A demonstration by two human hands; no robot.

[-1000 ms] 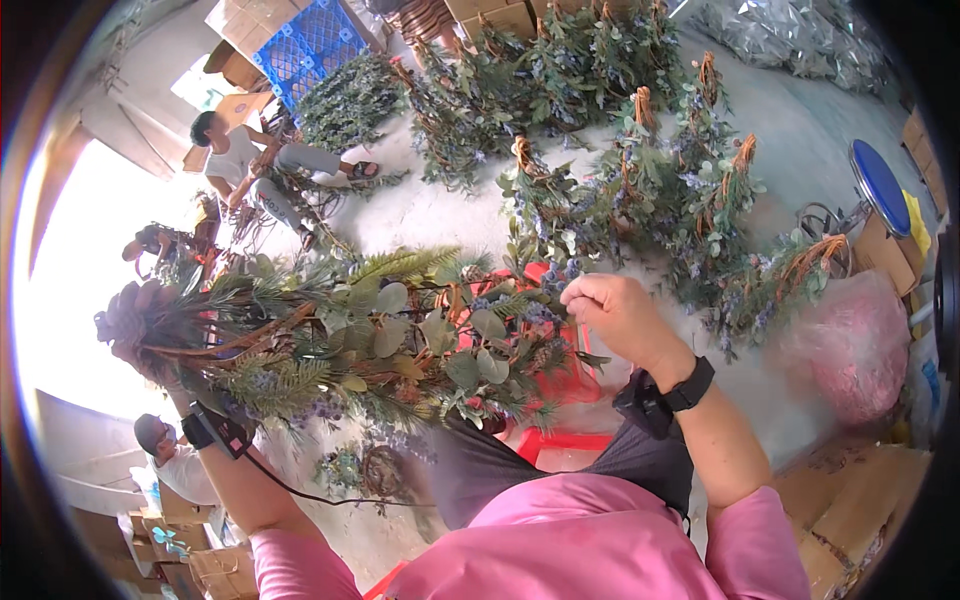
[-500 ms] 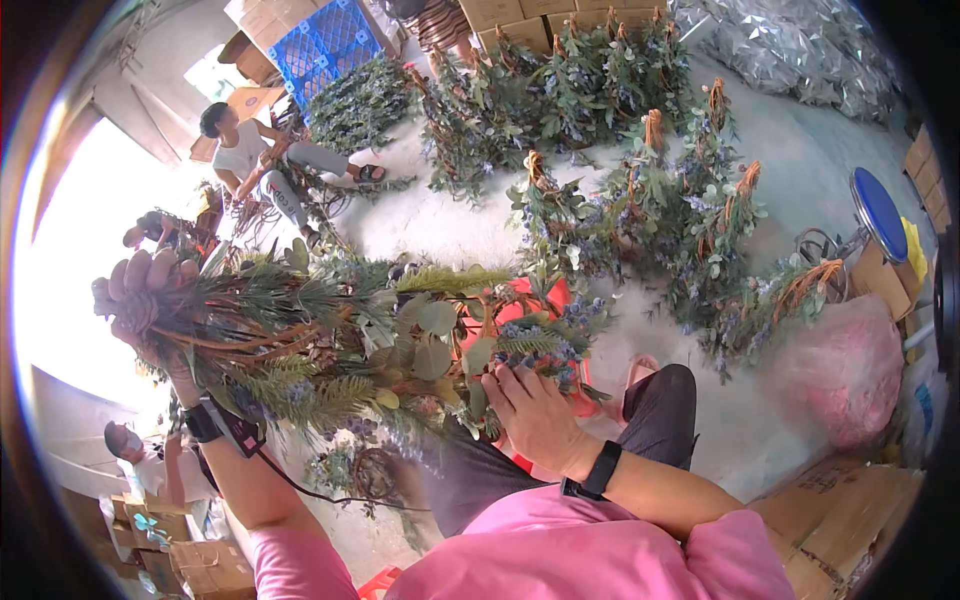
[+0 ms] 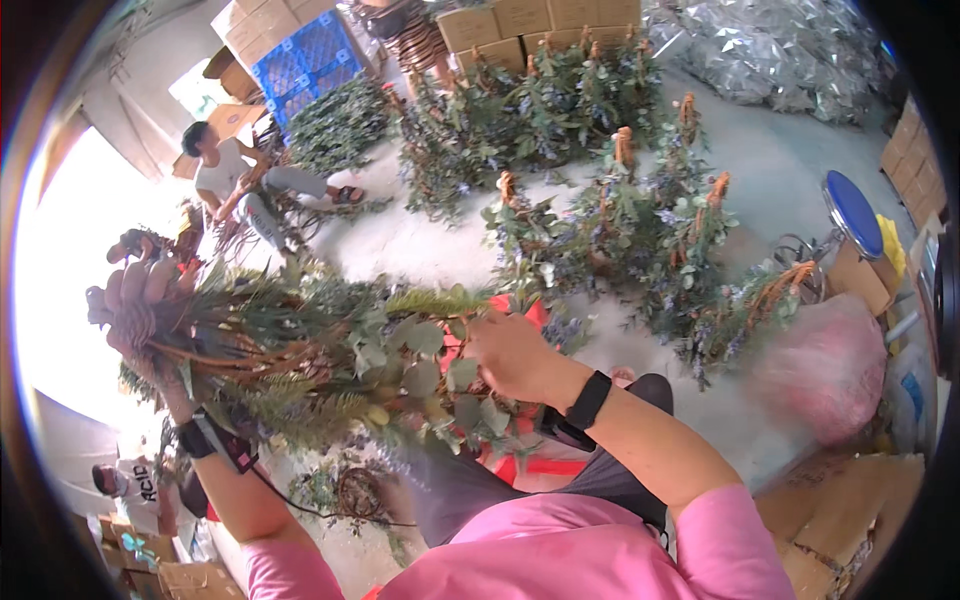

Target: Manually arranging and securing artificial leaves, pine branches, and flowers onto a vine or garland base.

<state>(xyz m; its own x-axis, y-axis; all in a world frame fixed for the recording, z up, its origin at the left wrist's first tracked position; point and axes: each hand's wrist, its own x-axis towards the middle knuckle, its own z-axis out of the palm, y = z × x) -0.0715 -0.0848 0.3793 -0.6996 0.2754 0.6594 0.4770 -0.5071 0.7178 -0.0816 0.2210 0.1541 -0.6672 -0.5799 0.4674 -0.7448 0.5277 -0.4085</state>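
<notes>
A long bundle of artificial foliage (image 3: 330, 340), with fern fronds, round grey-green leaves and brown stems, lies across the view above my lap. Its gathered stem end, at the far left, is wrapped by my left hand (image 3: 145, 310), closed tightly. Over the leafy end, my right hand (image 3: 520, 357) has its fingers curled in among the sprigs. The fingertips seem to pinch a leafy sprig, partly hidden by leaves. Behind and under the bundle, a red plastic object (image 3: 535, 314) shows in part.
Several tied foliage bundles (image 3: 620, 210) stand on the floor ahead. A pink plastic bag (image 3: 825, 370) and a blue round-seated stool (image 3: 853, 214) are at the right. Flattened cardboard (image 3: 850, 510) lies at lower right. A seated person (image 3: 235, 180) works at far left; loose foliage (image 3: 350, 485) lies below.
My right hand has moved farther away and its fingers, spread flat over the leafy end before, are now curled. My left hand keeps its grip. The view has shifted slightly.
</notes>
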